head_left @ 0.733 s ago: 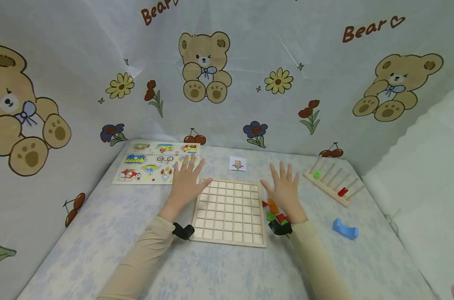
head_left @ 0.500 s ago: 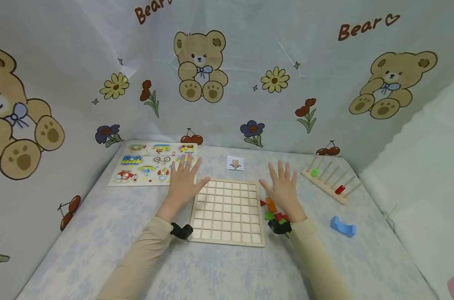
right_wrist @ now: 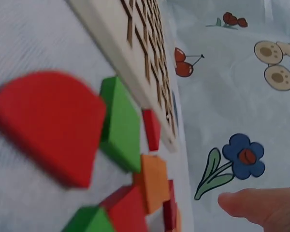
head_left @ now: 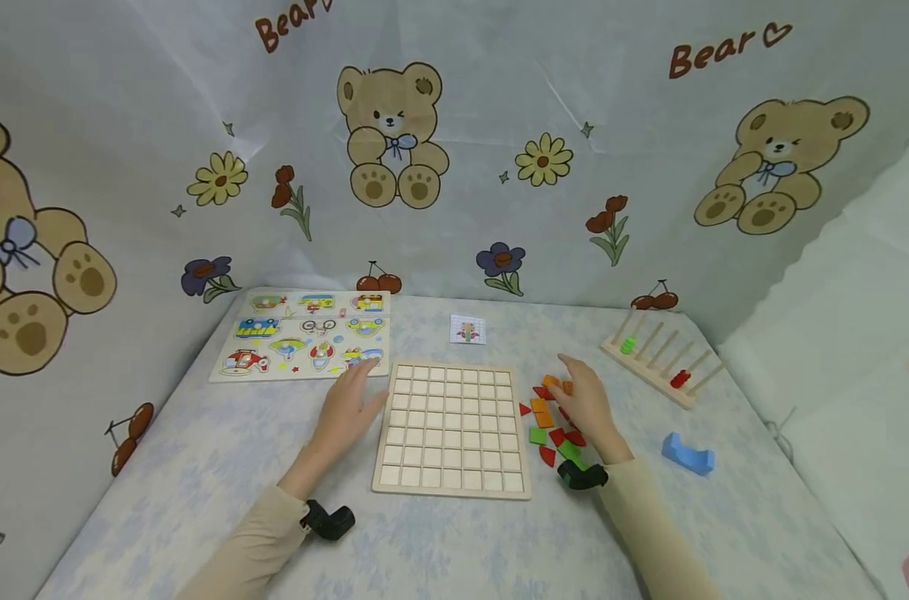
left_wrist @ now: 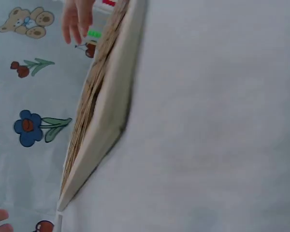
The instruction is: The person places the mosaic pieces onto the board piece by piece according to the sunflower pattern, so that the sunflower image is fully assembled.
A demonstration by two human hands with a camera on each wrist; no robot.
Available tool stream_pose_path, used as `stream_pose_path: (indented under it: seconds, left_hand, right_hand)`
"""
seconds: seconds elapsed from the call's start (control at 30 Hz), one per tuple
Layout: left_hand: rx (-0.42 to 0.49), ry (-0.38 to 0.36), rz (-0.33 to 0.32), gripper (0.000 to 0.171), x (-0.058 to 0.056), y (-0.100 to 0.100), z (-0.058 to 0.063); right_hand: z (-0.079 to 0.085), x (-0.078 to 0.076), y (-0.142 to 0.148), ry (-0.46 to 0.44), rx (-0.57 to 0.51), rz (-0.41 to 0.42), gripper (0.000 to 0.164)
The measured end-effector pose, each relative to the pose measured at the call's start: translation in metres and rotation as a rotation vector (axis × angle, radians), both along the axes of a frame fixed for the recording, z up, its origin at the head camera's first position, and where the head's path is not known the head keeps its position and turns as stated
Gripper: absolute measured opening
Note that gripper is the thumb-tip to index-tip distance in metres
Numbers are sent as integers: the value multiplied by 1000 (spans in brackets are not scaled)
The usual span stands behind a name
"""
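A square wooden grid board (head_left: 452, 421) lies between the two hands, its cells bare. My left hand (head_left: 343, 419) is beside its left edge, thumb toward the frame, fingers loosely extended and holding nothing. My right hand (head_left: 587, 408) hovers over a scatter of coloured blocks to the right of the board, fingers relaxed and partly hiding several of them. Up close in the right wrist view are a red rounded block (right_wrist: 50, 125), a green block (right_wrist: 120, 125) and an orange block (right_wrist: 154, 181), with my right thumb (right_wrist: 261, 205) apart from them.
A vehicle picture puzzle (head_left: 274, 335) lies at the back left. Behind the grid board is a small printed card (head_left: 467, 330). On the right stand a pegged wooden rack (head_left: 652, 367) with green and red pieces and a blue curved block (head_left: 688, 455). A bear-print cloth (head_left: 454, 233) hangs behind.
Both hands, earlier spread with fingers pointing forward, have drawn back and apart. The left moved off the board's edge; the right moved rightward over the blocks, uncovering more of them.
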State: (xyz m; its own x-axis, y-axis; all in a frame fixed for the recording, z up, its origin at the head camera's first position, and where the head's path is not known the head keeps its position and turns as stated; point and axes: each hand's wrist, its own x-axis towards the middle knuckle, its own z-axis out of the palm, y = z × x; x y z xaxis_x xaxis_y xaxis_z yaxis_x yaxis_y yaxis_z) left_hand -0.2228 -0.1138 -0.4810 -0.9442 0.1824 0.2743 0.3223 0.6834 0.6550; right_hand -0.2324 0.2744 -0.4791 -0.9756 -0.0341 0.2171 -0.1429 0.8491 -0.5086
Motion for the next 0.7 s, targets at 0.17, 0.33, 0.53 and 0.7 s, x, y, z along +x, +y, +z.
stream_pose_path:
  seconds: [0.17, 0.33, 0.53, 0.7]
  left_hand:
    - [256, -180, -83, 56, 17, -11, -28]
    - [307, -247, -169, 61, 19, -15, -42]
    - [274, -194, -256, 65, 18, -18, -44]
    - [216, -164, -284, 71, 14, -22, -44]
  right_hand:
    - [-19, -1, 19, -99, -176, -64, 59]
    - [-30, -2, 25, -103, -255, -62, 56]
    - [-38, -4, 34, -70, -321, -96, 48]
    - [-42, -7, 38, -53, -336, -117, 47]
